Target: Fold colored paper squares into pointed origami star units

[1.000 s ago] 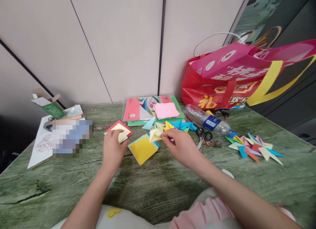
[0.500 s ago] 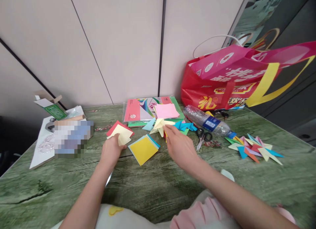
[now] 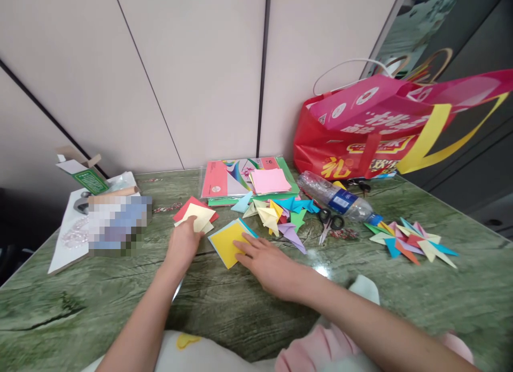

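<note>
My left hand (image 3: 185,245) rests at the near edge of a few square sheets of cream paper (image 3: 203,214), its fingers and thumb closed on them. Beneath the cream sheets lies red paper (image 3: 188,205). With fingers stretched out, my right hand (image 3: 269,262) lies on the right corner of a stack topped by yellow paper (image 3: 227,242); blue sheets show at the stack's edges. Just beyond that hand is a loose pile of folded paper pieces (image 3: 269,217) in cream, yellow, blue, green and purple.
Black-handled scissors (image 3: 329,222) lie beside a plastic bottle (image 3: 336,196). To the right is a many-coloured paper star (image 3: 417,241). At the back are a paper pack (image 3: 224,179), pink sheets (image 3: 270,180) and a red bag (image 3: 352,137). A green box (image 3: 90,180) stands left.
My right hand has let go of a cream folded piece at the pile and moved left and nearer, onto the yellow paper. My left hand has hardly moved.
</note>
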Available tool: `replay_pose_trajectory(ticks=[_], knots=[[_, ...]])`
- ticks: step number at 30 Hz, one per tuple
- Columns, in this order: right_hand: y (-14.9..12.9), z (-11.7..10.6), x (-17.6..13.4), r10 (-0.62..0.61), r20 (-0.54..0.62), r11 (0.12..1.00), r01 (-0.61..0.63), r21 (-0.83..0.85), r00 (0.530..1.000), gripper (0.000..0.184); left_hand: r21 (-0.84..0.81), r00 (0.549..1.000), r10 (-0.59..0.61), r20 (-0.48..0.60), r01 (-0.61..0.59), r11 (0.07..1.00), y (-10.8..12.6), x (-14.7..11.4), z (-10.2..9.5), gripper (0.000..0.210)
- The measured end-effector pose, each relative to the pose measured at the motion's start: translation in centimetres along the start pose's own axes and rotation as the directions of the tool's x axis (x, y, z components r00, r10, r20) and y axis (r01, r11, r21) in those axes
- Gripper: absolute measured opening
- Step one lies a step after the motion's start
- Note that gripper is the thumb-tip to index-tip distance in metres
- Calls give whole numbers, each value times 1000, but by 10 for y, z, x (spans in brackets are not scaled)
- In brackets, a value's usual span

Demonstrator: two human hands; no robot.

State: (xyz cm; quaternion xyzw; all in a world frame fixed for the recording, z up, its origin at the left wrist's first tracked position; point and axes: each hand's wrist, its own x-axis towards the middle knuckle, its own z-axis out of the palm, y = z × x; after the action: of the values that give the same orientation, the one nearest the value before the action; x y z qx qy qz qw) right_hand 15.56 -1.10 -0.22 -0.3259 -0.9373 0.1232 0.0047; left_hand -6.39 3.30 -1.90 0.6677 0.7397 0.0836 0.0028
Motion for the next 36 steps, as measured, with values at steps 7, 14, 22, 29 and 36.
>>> replay_pose_trajectory(ticks=[7,14,22,29,36], knots=[[7,6,1,45,38,998,-46,35,998,61,-11,995,-58,-83,57,998,3,-2,-9,30],[10,5,8,216,-340,931,-88,355,915,41,-868,953,-242,-184,-42,494,22,-11,-20,27],[25,1,19,623,-352,391,112,914,699,45,-979,978,100,186,176,98,39,-22,-25,22],[22,-5,16,655,-261,254,119,960,709,39,-961,941,251,227,175,213,45,-30,-25,20],[18,-4,14,567,-381,455,108,884,731,14,-955,926,251,282,246,165,49,-33,-24,34]])
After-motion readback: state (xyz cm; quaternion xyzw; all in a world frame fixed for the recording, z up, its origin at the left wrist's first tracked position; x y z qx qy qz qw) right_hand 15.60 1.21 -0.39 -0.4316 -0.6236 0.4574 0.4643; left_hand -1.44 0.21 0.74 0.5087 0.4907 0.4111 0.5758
